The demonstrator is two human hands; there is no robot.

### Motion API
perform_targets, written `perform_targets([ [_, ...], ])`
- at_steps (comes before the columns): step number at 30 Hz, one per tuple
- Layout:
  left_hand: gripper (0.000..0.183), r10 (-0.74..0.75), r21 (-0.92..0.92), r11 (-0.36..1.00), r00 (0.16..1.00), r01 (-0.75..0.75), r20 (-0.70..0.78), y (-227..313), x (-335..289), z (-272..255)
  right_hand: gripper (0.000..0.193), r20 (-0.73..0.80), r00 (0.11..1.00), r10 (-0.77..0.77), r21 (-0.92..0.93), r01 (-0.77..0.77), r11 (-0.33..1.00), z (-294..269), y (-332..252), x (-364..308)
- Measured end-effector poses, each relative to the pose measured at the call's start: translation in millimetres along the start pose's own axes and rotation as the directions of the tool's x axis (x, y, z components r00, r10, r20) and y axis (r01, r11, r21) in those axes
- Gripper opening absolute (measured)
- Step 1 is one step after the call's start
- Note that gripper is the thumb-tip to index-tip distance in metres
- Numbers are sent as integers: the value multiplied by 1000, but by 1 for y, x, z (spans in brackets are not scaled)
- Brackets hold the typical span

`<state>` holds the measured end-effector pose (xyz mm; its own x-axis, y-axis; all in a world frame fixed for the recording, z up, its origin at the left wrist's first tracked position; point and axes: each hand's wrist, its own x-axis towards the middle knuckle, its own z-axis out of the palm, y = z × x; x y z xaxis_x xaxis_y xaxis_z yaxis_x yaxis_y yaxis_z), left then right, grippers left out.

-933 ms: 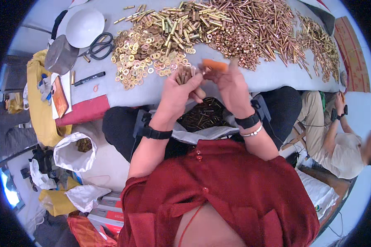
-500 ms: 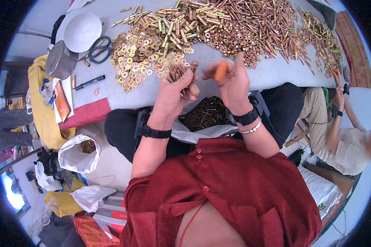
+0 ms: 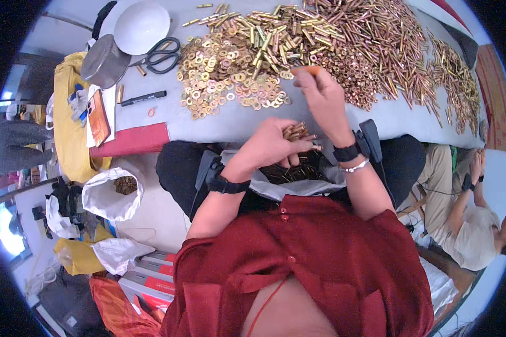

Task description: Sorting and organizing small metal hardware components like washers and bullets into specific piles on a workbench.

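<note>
My left hand is closed round a bunch of brass-coloured bolts, their ends sticking out past the fingers. It hangs over a white bag of dark metal bolts between my knees. My right hand reaches to the near edge of the heaped metal parts, fingers bent together beside the flat washers. An orange cover sits on one of its fingers. Whatever its fingertips pinch, if anything, is too small to make out. Small nuts lie just right of this hand.
Metal sleeves and long threaded rods are heaped across the table. Scissors, a white bowl, a metal pot, a black marker and a phone lie left. Another person sits at the right.
My left hand has come down and right over the bag, still holding the bolts. My right hand has turned over and its fingers have bent toward the washers. The view has shifted slightly.
</note>
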<state>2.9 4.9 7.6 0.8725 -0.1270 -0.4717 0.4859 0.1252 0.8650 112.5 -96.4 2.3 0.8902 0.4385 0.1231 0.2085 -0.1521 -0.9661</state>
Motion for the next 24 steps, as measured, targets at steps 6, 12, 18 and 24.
perform_targets([
  [6, 18, -68, 112, 992, 990, 54, 122, 13, -8, -7, 28, 120, 975, -187, -354, 218, 910, 31, -4, 30],
  [12, 15, -209, 284, 950, 940, 130, 269, 11, -21, -25, 34, 170, 943, -286, -564, 332, 756, 67, 0, 36],
  [18, 16, -175, 382, 924, 869, -18, 463, -3, -14, -15, 35, 2, 968, -250, -290, 240, 927, 41, 0, 20],
  [24, 13, -207, 562, 785, 745, -260, 634, 5, 4, 48, 36, -121, 988, -92, 27, 96, 995, -16, 2, -7],
])
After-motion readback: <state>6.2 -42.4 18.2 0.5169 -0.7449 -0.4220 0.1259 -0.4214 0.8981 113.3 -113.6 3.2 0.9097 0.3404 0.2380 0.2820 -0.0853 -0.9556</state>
